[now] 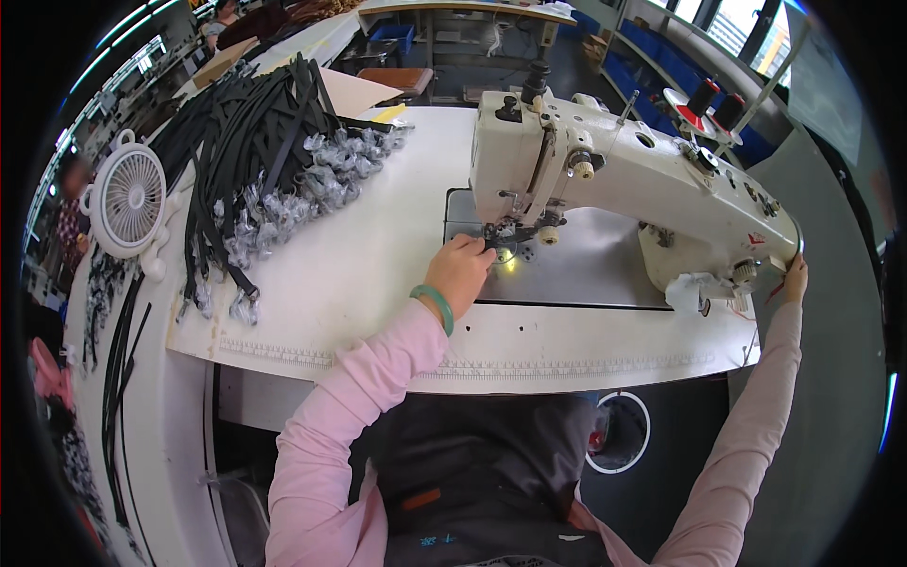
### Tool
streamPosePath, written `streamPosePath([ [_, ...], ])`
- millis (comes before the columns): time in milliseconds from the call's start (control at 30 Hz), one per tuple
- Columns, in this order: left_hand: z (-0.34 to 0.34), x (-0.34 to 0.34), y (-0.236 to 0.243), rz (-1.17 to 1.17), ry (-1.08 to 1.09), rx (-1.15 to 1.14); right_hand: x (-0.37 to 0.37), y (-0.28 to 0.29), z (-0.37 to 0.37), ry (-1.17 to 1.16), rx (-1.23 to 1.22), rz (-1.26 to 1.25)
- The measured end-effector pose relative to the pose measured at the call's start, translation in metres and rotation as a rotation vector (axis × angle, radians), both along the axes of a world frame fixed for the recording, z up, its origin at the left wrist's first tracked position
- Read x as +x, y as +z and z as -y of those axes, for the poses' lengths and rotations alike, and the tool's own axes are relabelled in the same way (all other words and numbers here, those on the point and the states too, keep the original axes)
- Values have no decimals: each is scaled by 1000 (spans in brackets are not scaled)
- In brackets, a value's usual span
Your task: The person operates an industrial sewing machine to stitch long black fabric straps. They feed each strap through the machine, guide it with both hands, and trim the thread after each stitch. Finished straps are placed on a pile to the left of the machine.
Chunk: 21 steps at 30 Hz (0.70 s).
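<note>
Currently, in the head view, I have the left hand (pixel 461 274) over the tabletop (pixel 378 227), fingers drawn together at the needle area (pixel 510 234) of the white sewing machine (pixel 652 156), which lies just past the fingertips; I can't tell whether they pinch anything. The right hand (pixel 796 280) is against the machine's end by the tabletop's right edge, its grip unclear to me. Black straps (pixel 250 142) are heaped along the tabletop's left side, apart from both hands, near a white fan (pixel 132 200).
</note>
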<state>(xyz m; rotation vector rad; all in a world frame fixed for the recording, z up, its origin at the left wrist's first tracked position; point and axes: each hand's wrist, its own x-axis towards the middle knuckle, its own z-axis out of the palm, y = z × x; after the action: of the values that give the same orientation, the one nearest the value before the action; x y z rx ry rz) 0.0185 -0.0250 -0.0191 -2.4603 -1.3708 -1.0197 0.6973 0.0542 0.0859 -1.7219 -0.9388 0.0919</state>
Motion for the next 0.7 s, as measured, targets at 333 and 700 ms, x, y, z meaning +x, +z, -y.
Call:
streamPosePath([
  [333,2,-3,3,-89,56,-2,-27,0,-7,38,233,1],
  [700,-5,-5,-2,-130,31,38,-30,-34,7,37,139,-80],
])
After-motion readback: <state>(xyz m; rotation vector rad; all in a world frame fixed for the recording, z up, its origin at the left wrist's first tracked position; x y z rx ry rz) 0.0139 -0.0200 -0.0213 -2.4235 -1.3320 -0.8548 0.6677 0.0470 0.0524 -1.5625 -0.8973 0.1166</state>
